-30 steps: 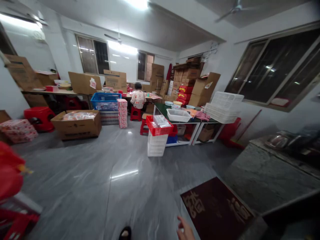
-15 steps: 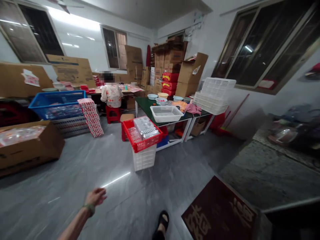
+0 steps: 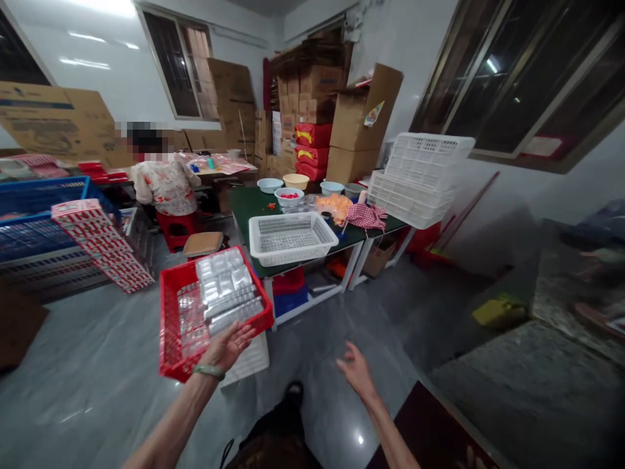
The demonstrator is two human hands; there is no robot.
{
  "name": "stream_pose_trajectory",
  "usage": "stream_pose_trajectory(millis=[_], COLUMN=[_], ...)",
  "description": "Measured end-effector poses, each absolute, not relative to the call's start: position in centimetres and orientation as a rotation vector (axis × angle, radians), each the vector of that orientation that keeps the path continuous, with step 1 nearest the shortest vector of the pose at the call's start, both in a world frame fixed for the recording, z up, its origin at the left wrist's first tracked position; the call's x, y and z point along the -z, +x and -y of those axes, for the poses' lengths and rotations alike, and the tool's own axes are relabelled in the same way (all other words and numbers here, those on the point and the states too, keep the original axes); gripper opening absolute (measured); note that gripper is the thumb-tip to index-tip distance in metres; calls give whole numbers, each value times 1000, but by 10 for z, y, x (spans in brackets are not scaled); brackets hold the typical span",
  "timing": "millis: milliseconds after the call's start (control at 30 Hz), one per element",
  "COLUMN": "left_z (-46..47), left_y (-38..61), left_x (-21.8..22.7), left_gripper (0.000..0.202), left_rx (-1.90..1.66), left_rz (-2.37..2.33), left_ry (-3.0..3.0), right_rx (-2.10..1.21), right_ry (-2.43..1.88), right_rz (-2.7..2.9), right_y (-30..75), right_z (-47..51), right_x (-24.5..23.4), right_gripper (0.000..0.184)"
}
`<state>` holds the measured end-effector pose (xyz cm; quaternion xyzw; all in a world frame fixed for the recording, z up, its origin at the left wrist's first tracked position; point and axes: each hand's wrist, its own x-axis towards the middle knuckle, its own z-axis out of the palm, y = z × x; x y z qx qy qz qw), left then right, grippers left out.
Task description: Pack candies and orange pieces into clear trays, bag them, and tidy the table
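My left hand (image 3: 228, 346), with a green bangle on its wrist, reaches to the near edge of a red plastic basket (image 3: 170, 312). Its fingers are spread; whether they touch the rim I cannot tell. Inside the basket lie stacks of clear plastic trays (image 3: 225, 280). Under it stands a white crate (image 3: 249, 361), partly hidden by my arm. My right hand (image 3: 355, 368) hangs over the floor to the right of the basket, fingers apart and holding nothing. A white plastic basket (image 3: 293, 258) rests on the front of the green-topped table (image 3: 244, 203).
Bowls (image 3: 290, 197), a checked cloth (image 3: 366, 217) and stacked white crates (image 3: 415, 195) occupy the table. On the left, a person (image 3: 166, 182) sits on a red stool (image 3: 176, 229) near a stack of red-and-white boxes (image 3: 102, 244). A stone counter (image 3: 488, 378) stands at right.
My view has moved closer to the red basket and the table. The left hand has come up to the basket's near edge, and my right hand has entered view.
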<state>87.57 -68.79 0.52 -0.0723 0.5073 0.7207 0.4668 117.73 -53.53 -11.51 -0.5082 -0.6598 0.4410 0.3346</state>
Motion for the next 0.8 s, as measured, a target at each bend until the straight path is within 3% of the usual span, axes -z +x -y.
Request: stream_pose_trajectory(millis=[133,300,433,600,700,800], left_z=[570,429,320,189,120,58], left_y=[885,922,948,950,943,936], left_x=[1,14,-6,-20,5,45], left_gripper=[4,42,48,38,36,43], left_rx=[-1564,-1383,-1333,-1537,-1630,-1669], left_rz=[-1199,-1280,-1289,-1326,-1467,-1735], left_ry=[-114,237,500,517,395,225], right_rx=[-1155,-1023,-940,-827,-748,-784], right_ry=[-1163,-1186,-1299,-1370,-1361,-1215], right_rz=[1806,1766,1705,1862,2072,2244], right_y=[1081,1054,1053,1010,977,956], right_z=[400,265,158,19,-54,-102], right_x=[86,97,105,111,125,145], right_gripper=[67,54,56,82,100,105])
